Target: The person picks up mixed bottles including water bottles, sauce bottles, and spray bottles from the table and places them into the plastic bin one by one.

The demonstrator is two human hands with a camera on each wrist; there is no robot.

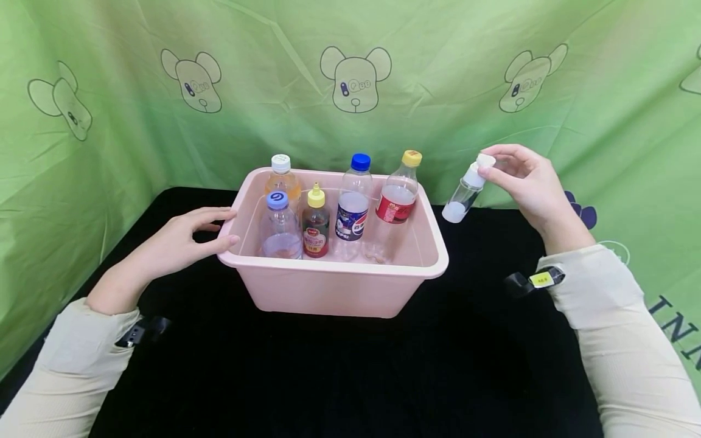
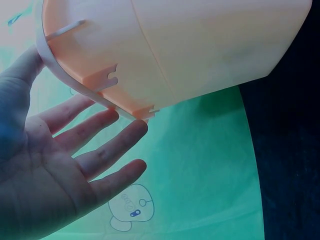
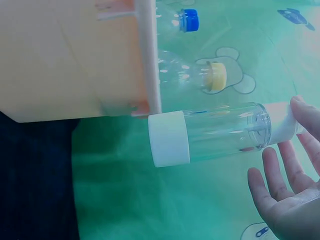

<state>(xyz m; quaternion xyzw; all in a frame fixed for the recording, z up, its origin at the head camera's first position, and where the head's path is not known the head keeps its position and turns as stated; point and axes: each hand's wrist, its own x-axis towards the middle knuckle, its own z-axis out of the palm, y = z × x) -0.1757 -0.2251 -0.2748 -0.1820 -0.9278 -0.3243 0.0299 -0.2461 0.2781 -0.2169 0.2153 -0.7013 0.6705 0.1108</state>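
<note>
In the head view, my left hand (image 1: 183, 240) rests on the left rim of a pink plastic tub (image 1: 334, 289). Its fingers are spread, nearly straight, with thumb and fingertips at the rim. To the right of the tub, my right hand (image 1: 528, 182) pinches a small clear pump bottle (image 1: 465, 193) by its white top. That bottle hangs tilted, its white base toward the tub. In the right wrist view, the thumb presses the bottle's white neck (image 3: 281, 122), while several fingers spread away from it.
Inside the tub stand a Pepsi bottle (image 1: 352, 213), a red-labelled bottle (image 1: 395, 204), a yellow-capped sauce bottle (image 1: 315, 228), a purple-capped bottle (image 1: 280, 228) and a white-capped bottle (image 1: 282, 176). Black cloth (image 1: 339, 371) covers the table; a green curtain (image 1: 438, 79) hangs behind.
</note>
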